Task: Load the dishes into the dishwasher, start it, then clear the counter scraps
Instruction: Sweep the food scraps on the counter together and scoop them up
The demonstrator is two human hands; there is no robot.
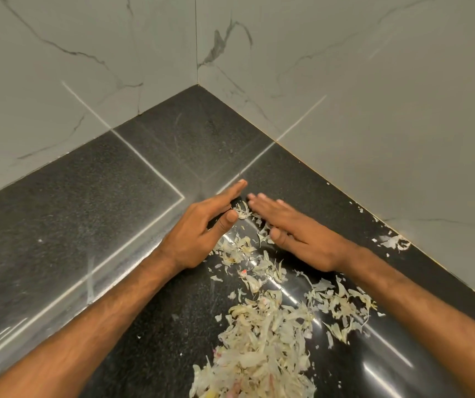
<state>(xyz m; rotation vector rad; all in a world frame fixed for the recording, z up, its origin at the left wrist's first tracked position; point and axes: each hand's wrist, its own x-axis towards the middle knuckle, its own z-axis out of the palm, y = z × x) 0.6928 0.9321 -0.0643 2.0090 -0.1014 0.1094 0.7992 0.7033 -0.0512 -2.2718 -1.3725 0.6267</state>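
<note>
1. On the left, counter [72,196]: dark, speckled and glossy, running into a corner at 12 o'clock under the pale marbled wall [87,67].
2. Next, left hand [202,228]: reaching in from 7 o'clock on a bare forearm, tilted with its back turned up and outward. Fingers straight and close together, pointing toward 1 o'clock; thumb stuck out toward 2 o'clock. Spread loosely, nothing gripped or pinched.
3. In the middle, scraps [262,349]: pale, thin vegetable shreds with a few pink flecks, strewn over the counter in a long trail. Long axis from 12 o'clock, in the gap between the two hands, down to 6 o'clock at the lower edge of the view. Sparse at the far end, thickest in the near heap. Farthest shreds just beside the left thumb tip and against the inner side of the other palm.
4. Then right hand [296,234]: coming in from 4 o'clock, palm down and low over the counter. Fingers straight and side by side, pointing toward 11 o'clock, tips just short of the left fingertips, making a wedge open toward 6 o'clock. Thumb spread toward 9 o'clock, touching shreds. Flat, nothing grasped.
5. Further right, side patch [342,305] of the same shreds, just beside the right forearm.
6. Far right, stray bits [394,242] at the foot of the wall, well apart from the trail.
</note>
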